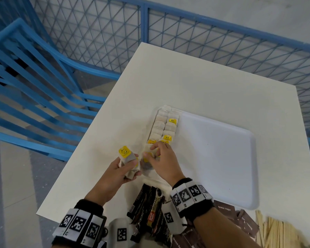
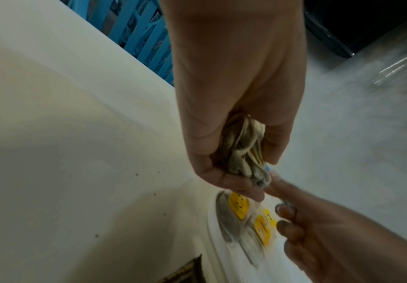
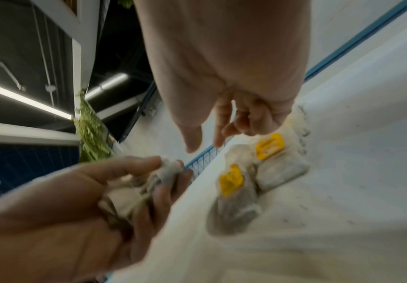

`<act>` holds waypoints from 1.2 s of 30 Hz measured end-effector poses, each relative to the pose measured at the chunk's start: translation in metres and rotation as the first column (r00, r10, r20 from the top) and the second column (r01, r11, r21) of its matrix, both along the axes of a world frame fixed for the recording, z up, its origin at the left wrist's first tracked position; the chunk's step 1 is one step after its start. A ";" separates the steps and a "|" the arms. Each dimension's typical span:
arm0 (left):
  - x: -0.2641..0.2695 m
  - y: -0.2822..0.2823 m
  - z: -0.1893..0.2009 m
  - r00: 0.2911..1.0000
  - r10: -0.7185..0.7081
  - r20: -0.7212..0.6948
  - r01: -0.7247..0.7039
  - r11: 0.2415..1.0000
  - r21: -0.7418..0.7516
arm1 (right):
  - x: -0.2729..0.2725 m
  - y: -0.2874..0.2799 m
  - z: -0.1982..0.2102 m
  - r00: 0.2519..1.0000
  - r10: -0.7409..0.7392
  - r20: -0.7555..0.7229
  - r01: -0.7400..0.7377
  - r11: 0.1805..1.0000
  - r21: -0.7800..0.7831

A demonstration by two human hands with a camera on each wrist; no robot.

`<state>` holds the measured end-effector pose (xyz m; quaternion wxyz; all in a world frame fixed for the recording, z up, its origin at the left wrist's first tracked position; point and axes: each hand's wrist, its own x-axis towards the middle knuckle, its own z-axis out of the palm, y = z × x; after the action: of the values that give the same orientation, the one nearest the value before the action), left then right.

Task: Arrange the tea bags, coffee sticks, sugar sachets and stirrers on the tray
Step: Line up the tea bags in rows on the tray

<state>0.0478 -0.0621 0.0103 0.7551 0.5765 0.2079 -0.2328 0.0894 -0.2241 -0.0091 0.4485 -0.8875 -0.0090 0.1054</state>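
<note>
A white tray (image 1: pixel 220 163) lies on the table. Two columns of tea bags (image 1: pixel 166 125) with yellow tags run along its left edge. My left hand (image 1: pixel 131 163) hovers just left of the tray and grips a bunch of tea bags (image 2: pixel 241 151) with a yellow tag on top. My right hand (image 1: pixel 151 151) is over the near end of the row, thumb and forefinger apart, fingertips down at loose tea bags (image 3: pixel 234 193) on the tray. Nothing shows between its fingers (image 3: pixel 218 134). Coffee sticks (image 1: pixel 149 210), brown sugar sachets (image 1: pixel 243 221) and wooden stirrers (image 1: pixel 277 233) lie at the near table edge.
The white table (image 1: pixel 195 83) has its left edge close to my left hand. A blue slatted chair (image 1: pixel 34 90) stands to the left and a blue mesh fence (image 1: pixel 222 36) runs behind the table. Most of the tray right of the tea bags is bare.
</note>
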 end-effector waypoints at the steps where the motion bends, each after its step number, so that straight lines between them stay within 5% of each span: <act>1: 0.000 0.000 0.000 1.000 -0.021 0.007 0.021 1.000 0.013 | 0.000 0.001 0.004 1.000 0.022 -0.007 -0.022 0.999 0.034; 7: 0.000 -0.005 0.004 0.985 -0.169 0.035 0.165 0.982 0.088 | 0.001 0.005 0.010 0.957 0.230 -0.175 -0.194 0.960 0.200; 18: 0.001 -0.004 0.001 0.994 -0.107 0.017 0.105 0.990 0.094 | -0.001 -0.026 0.017 0.952 -0.011 -0.306 0.165 0.860 0.483; 36: 0.004 -0.002 -0.002 0.998 -0.015 0.058 0.007 0.992 0.129 | -0.015 -0.039 -0.010 0.962 -0.147 -0.230 0.182 0.974 0.139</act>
<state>0.0517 -0.0643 0.0084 0.7210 0.6316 0.1971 -0.2060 0.0747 -0.2633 -0.0196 0.5231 -0.8297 0.1058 0.1633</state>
